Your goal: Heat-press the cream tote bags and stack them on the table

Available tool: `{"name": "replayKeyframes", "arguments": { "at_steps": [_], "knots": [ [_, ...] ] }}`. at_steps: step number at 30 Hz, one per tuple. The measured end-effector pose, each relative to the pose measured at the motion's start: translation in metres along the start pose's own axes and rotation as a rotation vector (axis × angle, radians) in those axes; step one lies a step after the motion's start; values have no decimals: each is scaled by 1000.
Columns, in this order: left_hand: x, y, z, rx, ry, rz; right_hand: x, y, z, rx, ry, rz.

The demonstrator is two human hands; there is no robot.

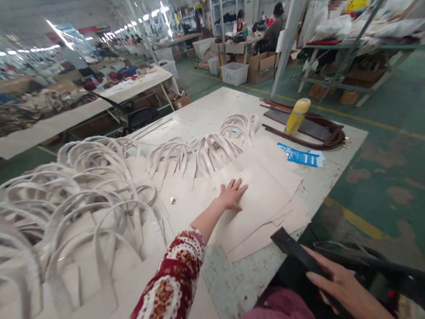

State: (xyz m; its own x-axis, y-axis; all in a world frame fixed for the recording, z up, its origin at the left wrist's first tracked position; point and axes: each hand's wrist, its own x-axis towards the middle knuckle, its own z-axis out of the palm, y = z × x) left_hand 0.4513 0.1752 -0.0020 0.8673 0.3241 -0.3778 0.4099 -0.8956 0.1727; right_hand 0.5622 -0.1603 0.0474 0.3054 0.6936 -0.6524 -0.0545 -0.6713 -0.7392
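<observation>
In the head view, your left hand (232,194) lies palm down with its fingers spread, resting on the stack of pale panels (265,178) directly under them. The stack reaches past your left fingertips and out to their right, where several layers show uneven, overlapping edges. Your right hand (342,278) grips a long black bar (295,254), its thumb along 1 side and its fingers on the other; the bar's flat end points forward from those fingers toward the near corner of the stack, and you cannot tell from here whether it touches the table (234,282). Just beyond your left fingers stand pale looped handles (215,152), and a much larger heap of handled pieces (98,200) spreads to the left of them. A small metal piece (173,201) sits on the pale material, left of your left fingers. Ahead and to the right of those fingers lies a blue packet (301,155), and past it a yellow round-topped object (298,114) tilts beside dark brown straps (332,136). Well beyond all your fingers, a white bin (234,75) stands next to an open cardboard box (263,67), near a seated person (276,30).
</observation>
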Motion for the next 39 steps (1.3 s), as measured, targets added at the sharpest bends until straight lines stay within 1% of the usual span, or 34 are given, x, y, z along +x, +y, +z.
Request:
{"name": "replayKeyframes", "arguments": {
  "at_steps": [2, 3, 6, 9, 13, 17, 21, 23, 24, 26, 29, 30, 32, 34, 37, 39],
  "knots": [
    [-6, -11, 0, 46, -9, 74, 1, -3, 24, -30, -70, -27],
    [-8, -14, 2, 62, 4, 84, 3, -7, 35, -52, -93, -55],
    [-11, -16, 7, 61, 83, 47, 10, -21, 62, -120, -171, -133],
    [-11, -15, 13, 30, 130, 28, 13, -37, 81, -170, -253, -148],
    [-8, -21, 19, -2, 123, 44, 14, -53, 101, -212, -319, -192],
    [-5, -28, 24, -10, 141, 94, 22, -65, 126, -236, -360, -201],
    [-3, -31, 27, -15, 166, 110, 44, -86, 165, -248, -354, -238],
    [-4, -31, 27, -23, 168, 109, 53, -95, 179, -250, -334, -256],
    [-4, -32, 27, -29, 169, 111, 54, -97, 181, -250, -329, -257],
    [-5, -32, 27, -44, 177, 115, 49, -93, 172, -253, -340, -237],
    [-6, -35, 30, -68, 192, 125, 27, -74, 139, -252, -400, -174],
    [-5, -35, 31, -73, 195, 130, 19, -67, 129, -240, -398, -164],
    [-4, -37, 32, -78, 201, 136, 8, -56, 119, -220, -390, -163],
    [-3, -37, 33, -75, 206, 132, 7, -54, 126, -232, -375, -148],
    [-2, -36, 33, -58, 199, 121, 15, -60, 153, -287, -343, -118],
    [-3, -34, 33, -49, 200, 119, 17, -63, 162, -306, -363, -139]
  ]
}}
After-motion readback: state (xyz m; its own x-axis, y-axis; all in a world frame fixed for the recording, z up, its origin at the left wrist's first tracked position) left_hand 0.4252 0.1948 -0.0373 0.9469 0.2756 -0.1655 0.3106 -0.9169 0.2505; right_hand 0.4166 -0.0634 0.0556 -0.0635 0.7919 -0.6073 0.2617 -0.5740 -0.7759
